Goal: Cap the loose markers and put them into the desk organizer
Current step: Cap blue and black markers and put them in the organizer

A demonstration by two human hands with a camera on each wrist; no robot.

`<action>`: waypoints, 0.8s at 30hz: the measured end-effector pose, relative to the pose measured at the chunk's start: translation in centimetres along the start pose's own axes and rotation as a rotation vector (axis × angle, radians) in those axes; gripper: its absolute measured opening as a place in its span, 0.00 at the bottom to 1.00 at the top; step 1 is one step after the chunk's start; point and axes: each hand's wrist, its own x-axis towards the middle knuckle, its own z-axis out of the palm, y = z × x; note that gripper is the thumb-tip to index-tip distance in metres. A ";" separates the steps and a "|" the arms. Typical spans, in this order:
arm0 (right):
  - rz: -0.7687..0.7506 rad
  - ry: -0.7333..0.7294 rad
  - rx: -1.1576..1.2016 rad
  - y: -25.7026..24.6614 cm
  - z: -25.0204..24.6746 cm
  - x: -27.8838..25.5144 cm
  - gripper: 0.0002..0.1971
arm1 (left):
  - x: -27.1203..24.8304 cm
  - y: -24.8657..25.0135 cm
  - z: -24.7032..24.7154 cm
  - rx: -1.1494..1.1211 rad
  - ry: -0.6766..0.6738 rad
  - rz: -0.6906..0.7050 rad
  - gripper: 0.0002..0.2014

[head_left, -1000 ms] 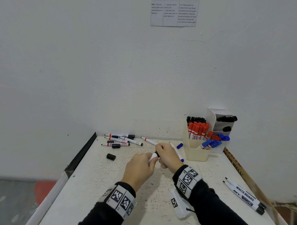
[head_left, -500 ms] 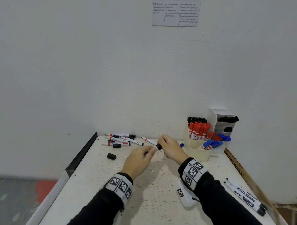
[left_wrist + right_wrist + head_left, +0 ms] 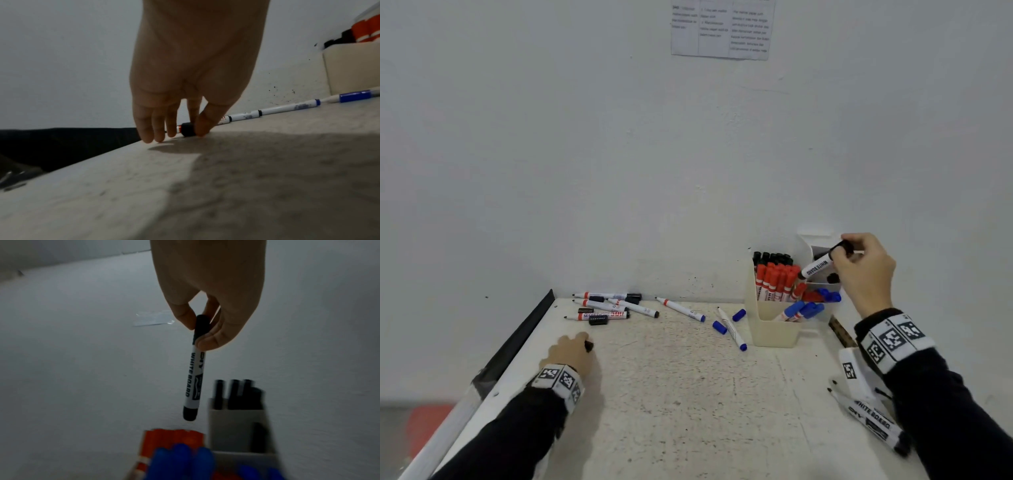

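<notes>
My right hand [image 3: 847, 251] pinches the capped end of a black whiteboard marker [image 3: 818, 265] and holds it slanted over the cream desk organizer [image 3: 774, 329]. In the right wrist view the marker [image 3: 194, 379] hangs tail-down beside the back compartment [image 3: 232, 431] with black markers in it. My left hand [image 3: 582, 345] is down on the table at the left, thumb and forefinger pinching a loose black cap [image 3: 188, 129]. Uncapped markers [image 3: 606, 306] lie in a cluster at the back left.
A red-tipped marker [image 3: 681, 309], an uncapped blue marker [image 3: 732, 329] and two blue caps [image 3: 719, 327] lie left of the organizer. Another black cap [image 3: 598, 320] sits by the cluster. Two uncapped whiteboard markers [image 3: 869, 421] lie at the front right. The table [image 3: 688, 394] meets the wall behind.
The hands have parted from mid-table. The right one carried the capped marker up and right to the organizer. The left one went down and left onto the black cap.
</notes>
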 end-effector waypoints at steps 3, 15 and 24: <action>0.036 0.048 -0.028 2.7 -1.4 0.6 0.11 | 0.4 0.4 0.1 0.050 0.031 -0.017 0.17; 0.005 -0.032 -0.227 8.1 0.3 0.5 0.11 | -0.5 6.1 0.0 -0.360 -0.013 0.126 0.15; 0.049 -0.108 -0.352 10.4 2.9 1.4 0.08 | -0.6 7.5 1.7 -0.655 0.006 0.148 0.07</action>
